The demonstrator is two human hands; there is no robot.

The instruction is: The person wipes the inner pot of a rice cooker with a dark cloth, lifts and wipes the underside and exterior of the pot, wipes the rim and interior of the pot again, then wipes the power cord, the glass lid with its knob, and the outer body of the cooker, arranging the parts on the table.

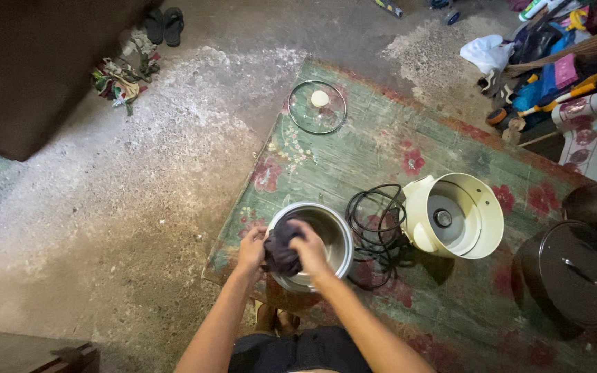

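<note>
Low in the frame's centre, left hand point(251, 250) and right hand point(310, 250) both clutch a dark crumpled cloth point(282, 251) over a round metal inner pot point(326, 238) on the green floral mat point(381, 138).

The floor point(105, 207) is bare, rough concrete, dusted pale in patches and lit brightest near the middle, fading to shadow at the edges. A worn green mat point(381, 145) with red flowers and a reddish border lies slantwise across it, and a dark wooden cabinet point(36, 62) fills the upper left corner, with a pair of dark sandals point(164, 24) and a heap of coloured rags point(119, 76) just beside it. Off to the upper right a clutter of bright cloths and tools point(554, 69) is piled against a flowered fabric point(592, 131).
</note>
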